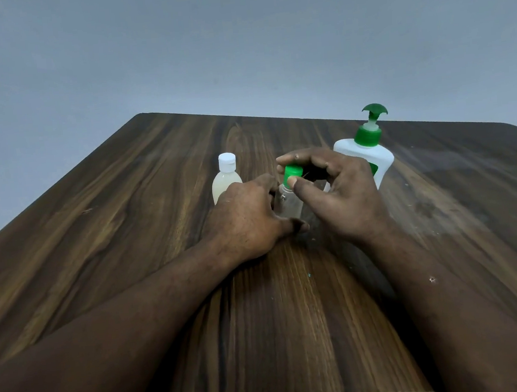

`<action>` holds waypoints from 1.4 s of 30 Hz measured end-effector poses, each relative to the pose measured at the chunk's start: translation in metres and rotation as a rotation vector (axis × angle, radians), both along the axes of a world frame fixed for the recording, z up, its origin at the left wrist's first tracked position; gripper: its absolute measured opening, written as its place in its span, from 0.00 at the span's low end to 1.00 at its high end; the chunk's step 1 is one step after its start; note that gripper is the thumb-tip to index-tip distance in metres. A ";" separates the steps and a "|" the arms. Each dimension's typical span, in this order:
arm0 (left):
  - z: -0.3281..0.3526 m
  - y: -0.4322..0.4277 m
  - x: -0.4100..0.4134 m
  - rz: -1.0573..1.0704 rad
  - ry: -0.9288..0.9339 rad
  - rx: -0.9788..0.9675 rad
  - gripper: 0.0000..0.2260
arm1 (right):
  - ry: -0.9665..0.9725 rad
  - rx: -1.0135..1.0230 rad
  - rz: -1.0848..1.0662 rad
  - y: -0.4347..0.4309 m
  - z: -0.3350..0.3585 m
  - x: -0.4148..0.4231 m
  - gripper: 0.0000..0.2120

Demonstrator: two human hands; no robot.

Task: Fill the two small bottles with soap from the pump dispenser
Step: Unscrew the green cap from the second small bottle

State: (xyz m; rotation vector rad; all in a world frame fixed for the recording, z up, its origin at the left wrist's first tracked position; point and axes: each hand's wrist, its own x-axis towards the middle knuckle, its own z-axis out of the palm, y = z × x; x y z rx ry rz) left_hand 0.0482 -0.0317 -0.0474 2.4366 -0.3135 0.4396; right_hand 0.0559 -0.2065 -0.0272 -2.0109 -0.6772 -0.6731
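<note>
Two hands are working at the green cap (293,173) of a small clear bottle (289,204), with the job looking about half done.

The left hand (247,219) is gripping the clear bottle's body and steadying it upright on the wooden table (127,224), while the right hand (343,200) is pinching the cap between thumb and forefinger. Just to the left, the white-capped bottle (226,183) is standing closed and showing pale liquid, so it is probably filled. The clear bottle is looking largely empty, though the hands are hiding much of it, and whether the cap is coming off or going on cannot be told. The pump dispenser (370,153) is standing untouched just behind the right hand.
</note>
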 end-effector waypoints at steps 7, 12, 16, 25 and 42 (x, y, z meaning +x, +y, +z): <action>-0.002 0.000 0.001 -0.011 -0.023 -0.008 0.22 | -0.027 -0.035 -0.093 0.002 -0.002 0.002 0.20; -0.001 -0.001 0.001 0.006 -0.023 0.020 0.23 | -0.019 0.019 -0.087 0.002 -0.004 0.004 0.12; -0.003 0.000 0.002 -0.011 -0.005 -0.013 0.23 | 0.030 0.005 0.013 -0.001 -0.001 0.000 0.17; -0.003 0.000 0.002 -0.006 -0.023 0.015 0.22 | -0.106 -0.019 -0.092 0.001 -0.001 0.003 0.11; 0.001 -0.001 -0.003 0.028 -0.041 -0.008 0.25 | -0.115 0.279 -0.018 -0.010 0.020 -0.006 0.10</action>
